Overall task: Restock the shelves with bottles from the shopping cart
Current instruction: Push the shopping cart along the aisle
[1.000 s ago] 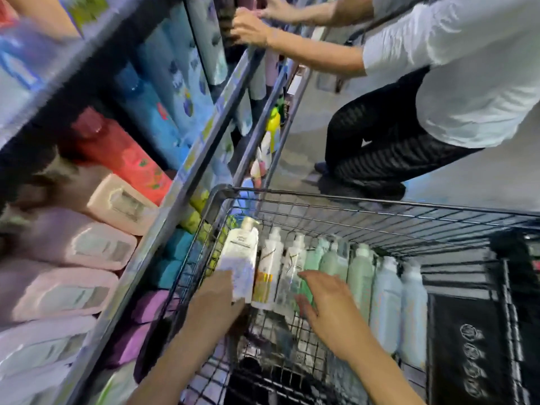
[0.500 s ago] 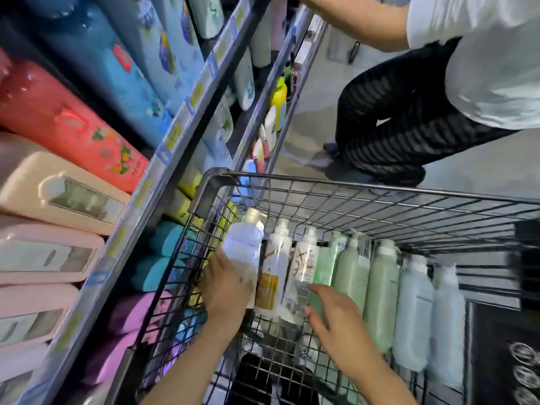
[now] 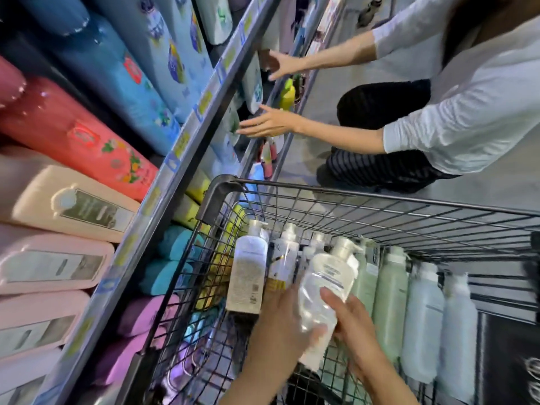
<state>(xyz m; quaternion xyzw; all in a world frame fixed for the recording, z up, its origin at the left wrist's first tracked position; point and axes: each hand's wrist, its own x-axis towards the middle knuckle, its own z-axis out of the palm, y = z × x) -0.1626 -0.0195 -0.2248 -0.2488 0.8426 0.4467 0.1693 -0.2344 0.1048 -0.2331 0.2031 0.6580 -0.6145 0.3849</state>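
Observation:
The black wire shopping cart (image 3: 380,201) stands against the shelf (image 3: 163,182) and holds a row of upright pump bottles. A clear pump bottle (image 3: 324,280) is tilted above that row. My left hand (image 3: 280,325) holds it from below with the thumb over its lower part. My right hand (image 3: 353,325) grips its right side. A white bottle with a barcode label (image 3: 248,276) stands at the cart's left end, just left of my hands. To the right stand green bottles (image 3: 388,302) and pale blue bottles (image 3: 422,325).
The shelf on the left is packed with red, blue, beige and pink bottles lying in rows. Another person (image 3: 455,112) in a white top crouches beyond the cart, both hands reaching into a lower shelf. Grey floor lies behind the cart.
My left hand has left the white bottle at the cart's left end. Both hands now hold a clear pump bottle lifted out of the row. The other person's hands have dropped to a lower shelf.

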